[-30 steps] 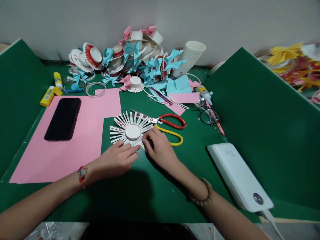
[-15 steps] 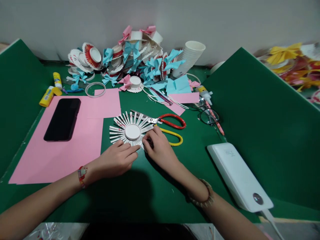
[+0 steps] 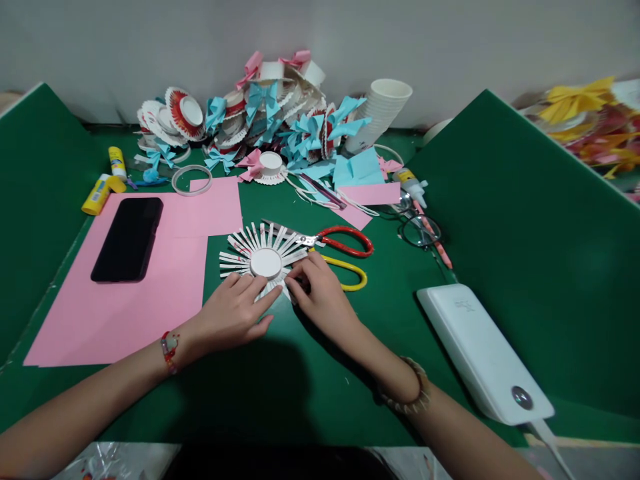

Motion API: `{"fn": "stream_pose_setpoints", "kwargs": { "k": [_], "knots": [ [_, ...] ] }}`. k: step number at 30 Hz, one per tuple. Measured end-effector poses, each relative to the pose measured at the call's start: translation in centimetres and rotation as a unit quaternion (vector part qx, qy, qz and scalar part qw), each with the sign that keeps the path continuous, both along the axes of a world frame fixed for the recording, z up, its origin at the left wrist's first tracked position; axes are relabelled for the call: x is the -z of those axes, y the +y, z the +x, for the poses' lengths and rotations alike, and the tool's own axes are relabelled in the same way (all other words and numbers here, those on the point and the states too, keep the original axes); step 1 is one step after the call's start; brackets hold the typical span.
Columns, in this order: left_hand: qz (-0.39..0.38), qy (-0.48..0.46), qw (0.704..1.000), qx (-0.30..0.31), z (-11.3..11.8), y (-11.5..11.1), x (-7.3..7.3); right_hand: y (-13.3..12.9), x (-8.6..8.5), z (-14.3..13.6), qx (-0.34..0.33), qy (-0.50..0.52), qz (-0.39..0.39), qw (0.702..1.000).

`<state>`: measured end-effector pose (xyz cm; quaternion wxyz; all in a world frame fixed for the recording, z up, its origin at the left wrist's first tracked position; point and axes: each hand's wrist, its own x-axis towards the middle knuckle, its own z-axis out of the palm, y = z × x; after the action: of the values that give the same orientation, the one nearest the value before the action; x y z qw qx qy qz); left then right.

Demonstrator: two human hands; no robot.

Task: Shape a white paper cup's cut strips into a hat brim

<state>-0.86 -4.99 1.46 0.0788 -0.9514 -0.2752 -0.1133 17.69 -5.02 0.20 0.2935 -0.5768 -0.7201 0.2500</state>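
A white paper cup point(image 3: 265, 263), cut into strips that fan out around its round base, lies base-up on the green table. My left hand point(image 3: 235, 308) rests on the strips at its near side, fingers stretched out and thumb apart, partly covering them. At the near right edge, my right hand point(image 3: 320, 288) pinches a strip between thumb and forefinger; the fingertips hide part of it. Just behind my right hand lie scissors point(image 3: 345, 241) with one red and one yellow handle, their blades beyond the cup's fan.
Pink paper sheets point(image 3: 120, 320) lie left under a black phone point(image 3: 127, 240). Glue sticks point(image 3: 97, 195), a white ring point(image 3: 192, 180), glasses point(image 3: 421, 231) and a white power bank point(image 3: 483, 353) surround the work. Paper-cup hats with bows point(image 3: 263, 103) and stacked cups point(image 3: 383, 110) stand behind; green partitions point(image 3: 540, 253) flank.
My left hand's fingers have shifted up toward the cup's base and spread, with the thumb now apart. My right hand keeps its pinch at nearly the same spot. The view has shifted slightly.
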Motion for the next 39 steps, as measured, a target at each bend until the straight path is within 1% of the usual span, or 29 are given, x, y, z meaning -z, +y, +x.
{"fn": "stream_pose_setpoints", "kwargs": {
  "k": [3,8,14,18,21,23,24,25,26,27,28,30,31,32,33,34,35,36,39],
  "knots": [
    [-0.004,0.020,1.000,0.006,0.1,0.2,-0.1,0.0,0.0,-0.1,0.003,0.009,0.004,1.000],
    [0.014,0.037,0.999,0.021,0.2,0.2,-0.2,0.0,-0.1,-0.1,0.010,0.014,0.007,1.000],
    [0.036,0.014,0.999,0.029,0.3,0.1,0.1,-0.1,-0.2,0.3,-0.006,0.006,-0.028,1.000],
    [0.051,0.009,0.998,0.031,0.2,0.2,0.3,-0.1,0.1,0.2,0.006,0.017,-0.011,1.000],
    [0.051,-0.007,0.998,0.020,0.2,-0.4,-0.1,0.0,0.2,0.1,0.012,0.030,-0.002,0.999],
    [0.011,-0.046,0.999,0.009,0.4,-1.4,-0.6,0.1,0.0,0.0,0.014,0.055,-0.001,0.998],
    [-0.048,-0.084,0.995,0.000,0.6,-2.1,-0.8,0.1,-0.2,0.1,0.015,0.072,-0.002,0.997],
    [-0.143,-0.127,0.982,-0.009,0.8,-2.8,-0.9,0.2,-0.5,0.1,0.017,0.089,-0.007,0.996],
    [-0.249,-0.172,0.953,-0.025,1.1,-3.5,-1.0,0.2,-0.7,0.2,0.019,0.105,-0.017,0.994],
    [-0.347,-0.218,0.911,-0.038,1.3,-4.0,-1.0,0.2,-1.0,0.3,0.024,0.118,-0.034,0.992],
    [-0.411,-0.274,0.867,-0.062,1.6,-4.4,-1.0,0.2,-1.2,0.4,0.032,0.128,-0.054,0.990],
    [-0.516,-0.340,0.774,-0.139,2.1,-4.7,-0.9,0.2,-1.5,0.5,0.053,0.149,-0.097,0.983],
    [-0.575,-0.364,0.709,-0.184,2.4,-4.6,-0.9,0.2,-1.5,0.5,0.066,0.162,-0.116,0.978],
    [-0.628,-0.386,0.635,-0.230,2.6,-4.5,-0.9,0.2,-1.5,0.5,0.077,0.177,-0.135,0.972],
    [-0.663,-0.410,0.566,-0.268,2.8,-4.4,-0.9,0.3,-1.4,0.5,0.087,0.193,-0.151,0.966],
    [-0.684,-0.435,0.505,-0.295,3.0,-4.3,-0.9,0.3,-1.3,0.5,0.094,0.209,-0.164,0.960],
    [-0.695,-0.455,0.466,-0.305,3.2,-4.3,-1.0,0.4,-1.2,0.5,0.098,0.224,-0.173,0.954],
    [-0.699,-0.474,0.440,-0.305,3.4,-4.4,-1.0,0.5,-1.1,0.5,0.101,0.237,-0.177,0.950],
    [-0.697,-0.525,0.385,-0.300,4.1,-4.6,-0.9,0.6,-1.0,0.5,0.109,0.264,-0.178,0.942]
  ]
}}
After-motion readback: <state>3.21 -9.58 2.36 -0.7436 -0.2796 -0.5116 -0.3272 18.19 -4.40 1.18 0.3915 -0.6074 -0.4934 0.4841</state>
